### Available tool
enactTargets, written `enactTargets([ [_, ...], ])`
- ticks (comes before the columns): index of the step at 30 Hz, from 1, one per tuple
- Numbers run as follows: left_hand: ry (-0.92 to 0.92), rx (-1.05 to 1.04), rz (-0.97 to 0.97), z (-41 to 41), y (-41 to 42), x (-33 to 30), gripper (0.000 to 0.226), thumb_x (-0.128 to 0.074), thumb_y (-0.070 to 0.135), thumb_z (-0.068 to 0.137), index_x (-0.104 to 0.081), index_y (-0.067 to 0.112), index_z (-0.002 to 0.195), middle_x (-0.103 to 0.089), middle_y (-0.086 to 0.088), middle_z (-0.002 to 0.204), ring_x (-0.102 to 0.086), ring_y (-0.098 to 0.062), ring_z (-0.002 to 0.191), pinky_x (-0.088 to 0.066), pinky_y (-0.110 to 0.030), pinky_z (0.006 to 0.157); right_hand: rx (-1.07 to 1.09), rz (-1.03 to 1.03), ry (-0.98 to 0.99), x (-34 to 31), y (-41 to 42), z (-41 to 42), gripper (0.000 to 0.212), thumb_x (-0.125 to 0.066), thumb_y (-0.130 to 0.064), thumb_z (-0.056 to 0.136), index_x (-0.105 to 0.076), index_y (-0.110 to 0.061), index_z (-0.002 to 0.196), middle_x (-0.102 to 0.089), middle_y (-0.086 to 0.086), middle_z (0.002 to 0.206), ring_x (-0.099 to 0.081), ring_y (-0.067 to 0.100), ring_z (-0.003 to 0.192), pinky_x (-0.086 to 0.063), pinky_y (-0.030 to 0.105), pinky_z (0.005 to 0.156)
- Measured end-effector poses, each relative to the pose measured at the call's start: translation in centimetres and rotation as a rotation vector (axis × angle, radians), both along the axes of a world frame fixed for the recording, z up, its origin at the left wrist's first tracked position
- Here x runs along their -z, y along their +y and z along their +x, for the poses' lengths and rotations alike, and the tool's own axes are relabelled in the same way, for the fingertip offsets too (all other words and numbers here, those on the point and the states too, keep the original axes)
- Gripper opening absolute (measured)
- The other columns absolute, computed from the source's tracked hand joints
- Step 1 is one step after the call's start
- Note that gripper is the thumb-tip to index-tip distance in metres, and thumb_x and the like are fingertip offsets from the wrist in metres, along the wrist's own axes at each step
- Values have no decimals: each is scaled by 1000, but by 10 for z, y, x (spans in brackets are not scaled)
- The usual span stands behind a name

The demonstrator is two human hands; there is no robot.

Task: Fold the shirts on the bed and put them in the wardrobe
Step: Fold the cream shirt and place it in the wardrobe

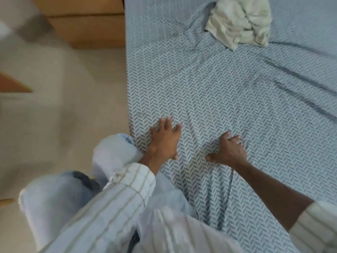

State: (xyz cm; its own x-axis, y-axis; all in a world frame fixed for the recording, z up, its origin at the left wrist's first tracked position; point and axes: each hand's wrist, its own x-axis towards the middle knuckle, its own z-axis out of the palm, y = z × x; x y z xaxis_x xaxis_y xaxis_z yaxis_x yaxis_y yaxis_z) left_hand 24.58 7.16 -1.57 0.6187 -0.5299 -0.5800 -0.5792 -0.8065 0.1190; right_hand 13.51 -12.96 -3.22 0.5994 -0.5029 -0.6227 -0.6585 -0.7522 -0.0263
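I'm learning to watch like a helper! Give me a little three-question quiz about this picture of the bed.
1. True or false: the cream shirt is already folded flat.
2. Which is the bed sheet pattern? A) polka dots B) herringbone zigzags C) flowers
3. Fill in: both hands rest on the ____.

Key:
1. False. It lies crumpled in a heap at the far end of the bed.
2. B.
3. Sheet. The left hand lies with fingers spread near the bed's edge; the right hand presses down beside it with fingers bent. Neither holds a shirt.
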Motion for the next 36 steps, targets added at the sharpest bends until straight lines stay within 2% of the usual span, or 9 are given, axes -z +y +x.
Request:
enactTargets([
  [6, -33, -119, -40, -19, -16, 6, 99, -66, 59, 83, -12, 20, 156, -5, -24, 162, -4, -44, 148, -22, -60, 116, -24, 0, -113, -7, 7, -17, 123, -73, -70, 65, -9, -15, 154, -6, 34, 158, -19, 55, 142, -33, 60, 108],
  [10, -86, -117, -102, 0, -38, 18, 91, -61, 63, 85, -19, 23, 155, -5, -10, 165, -4, -35, 150, -21, -60, 115, 20, 33, -179, -1, 4, -14, 102, -68, -66, 73, -25, -16, 150, -14, 26, 159, -17, 46, 145, -36, 57, 107],
  [14, -39, -110, -94, 45, -60, 21, 103, -65, 64, 81, -11, 23, 157, 5, -2, 166, 5, -32, 152, -15, -59, 117, -44, 0, -338, 1, -14, 31, 62, -57, -56, 86, -49, -19, 135, -41, 8, 144, -37, 28, 136, -44, 42, 98],
  [18, 13, -80, -69, 112, -72, 20, 114, -71, 65, 75, -3, 23, 158, 10, 3, 166, 7, -27, 152, -15, -63, 116, -79, -22, -471, -4, -46, 118, 36, -52, -40, 91, -59, -21, 120, -56, 3, 127, -56, 28, 121, -49, 40, 88],
  [22, -1, -53, -18, 159, -91, 23, 124, -74, 68, 69, 1, 25, 158, 13, 9, 165, 11, -23, 152, -17, -71, 110, -18, -61, -546, 2, -92, 215, 32, -52, -32, 90, -58, -18, 118, -58, 8, 124, -58, 33, 117, -50, 43, 88],
  [26, 19, -96, 25, 194, -117, 28, 130, -79, 66, 65, 5, 29, 156, 18, 16, 162, 17, -22, 151, -18, -80, 102, 102, -112, -632, 8, -146, 309, 40, -50, -29, 94, -47, -17, 132, -47, 11, 137, -50, 39, 124, -46, 49, 92],
  [31, 82, -111, 124, 208, -133, 29, 143, -85, 64, 58, 15, 30, 154, 24, 16, 159, 25, -24, 148, -20, -84, 97, 271, -150, -642, 26, -194, 373, 66, -59, -25, 89, -30, -14, 147, -33, 8, 152, -37, 37, 133, -46, 50, 89],
  [33, 81, -114, 136, 209, -133, 29, 144, -85, 65, 58, 16, 30, 154, 25, 16, 159, 26, -24, 148, -20, -84, 96, 354, -184, -661, 29, -201, 381, 50, -54, -22, 93, -43, -16, 141, -47, 8, 144, -44, 35, 130, -47, 48, 91],
  [36, 82, -137, 133, 206, -133, 30, 143, -86, 60, 60, 18, 32, 153, 27, 17, 159, 30, -22, 146, -16, -86, 96, 328, -169, -752, 23, -188, 369, 26, -50, -16, 91, -68, -12, 109, -66, 15, 117, -60, 35, 113, -48, 39, 86],
])
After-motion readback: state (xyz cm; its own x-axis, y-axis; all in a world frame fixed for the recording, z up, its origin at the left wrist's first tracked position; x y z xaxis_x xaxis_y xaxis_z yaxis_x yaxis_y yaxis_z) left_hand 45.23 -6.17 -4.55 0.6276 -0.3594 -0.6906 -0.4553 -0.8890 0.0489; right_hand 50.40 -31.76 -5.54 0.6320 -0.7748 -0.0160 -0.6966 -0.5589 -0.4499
